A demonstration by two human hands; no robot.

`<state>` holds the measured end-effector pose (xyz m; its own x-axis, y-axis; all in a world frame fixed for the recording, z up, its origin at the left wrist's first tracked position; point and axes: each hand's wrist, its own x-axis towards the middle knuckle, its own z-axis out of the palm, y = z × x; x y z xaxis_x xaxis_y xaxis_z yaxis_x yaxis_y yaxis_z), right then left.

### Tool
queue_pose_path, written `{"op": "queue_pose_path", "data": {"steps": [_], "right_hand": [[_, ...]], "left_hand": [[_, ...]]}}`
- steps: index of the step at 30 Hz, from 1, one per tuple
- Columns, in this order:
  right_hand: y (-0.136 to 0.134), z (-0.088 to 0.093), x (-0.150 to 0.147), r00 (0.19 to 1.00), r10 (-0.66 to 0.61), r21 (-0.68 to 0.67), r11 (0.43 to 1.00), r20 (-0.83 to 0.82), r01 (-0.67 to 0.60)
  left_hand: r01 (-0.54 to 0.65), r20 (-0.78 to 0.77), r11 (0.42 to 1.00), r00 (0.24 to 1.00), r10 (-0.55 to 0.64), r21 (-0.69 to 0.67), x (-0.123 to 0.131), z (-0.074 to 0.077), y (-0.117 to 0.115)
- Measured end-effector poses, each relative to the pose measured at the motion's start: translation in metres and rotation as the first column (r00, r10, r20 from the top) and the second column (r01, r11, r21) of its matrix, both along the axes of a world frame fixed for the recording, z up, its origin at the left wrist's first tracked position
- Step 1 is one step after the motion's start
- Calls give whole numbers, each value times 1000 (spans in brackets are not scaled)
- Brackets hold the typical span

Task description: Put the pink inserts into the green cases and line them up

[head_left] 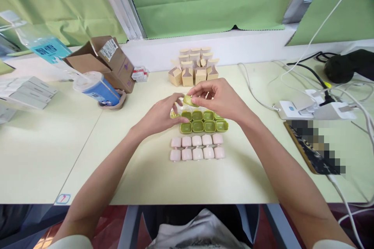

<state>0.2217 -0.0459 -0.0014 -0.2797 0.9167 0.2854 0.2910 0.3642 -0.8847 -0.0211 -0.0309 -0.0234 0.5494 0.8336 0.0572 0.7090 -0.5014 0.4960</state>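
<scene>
My right hand (pixel 214 97) pinches a small, rounded green plastic piece (pixel 189 100) between thumb and fingertips. My left hand (pixel 163 113) is close by on the left, fingers and thumb apart, with nothing clearly held in it. Below both hands, several open green square cups (pixel 198 126) stand in two rows, hollow side up. Part of the back row is hidden by my hands. Nearer to me lie two rows of pale pink and whitish rounded pieces (pixel 197 153). Behind the cups is something clear with small yellowish bits (pixel 174 114), mostly covered by my left hand.
Small open cardboard boxes (pixel 187 77) stand in rows by the wall. On the left are a blue drink cup (pixel 105 92), a brown carton (pixel 117 64) and a bottle (pixel 43 42). A power strip (pixel 295 109), cables and a dark flat object (pixel 312 148) lie right.
</scene>
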Motion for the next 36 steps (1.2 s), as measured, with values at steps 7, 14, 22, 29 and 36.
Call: {"op": "queue_pose_path", "data": {"steps": [7, 14, 22, 29, 36], "right_hand": [[-5, 5, -6, 995, 81, -37, 996, -63, -83], [44, -21, 112, 751, -189, -10, 968, 633, 252], [82, -99, 131, 783, 99, -110, 993, 614, -39], [62, -46, 129, 760, 0, -205, 963, 650, 175], [1, 29, 56, 976, -192, 60, 981, 103, 187]], "left_hand": [[-101, 446, 988, 894, 39, 115, 9, -8, -7], [-155, 521, 978, 851, 61, 139, 5, -9, -4], [-120, 519, 987, 853, 49, 105, 7, -9, -5], [-114, 525, 991, 849, 62, 66, 7, -13, -4], [-39, 632, 999, 775, 30, 0, 13, -14, -10]]}}
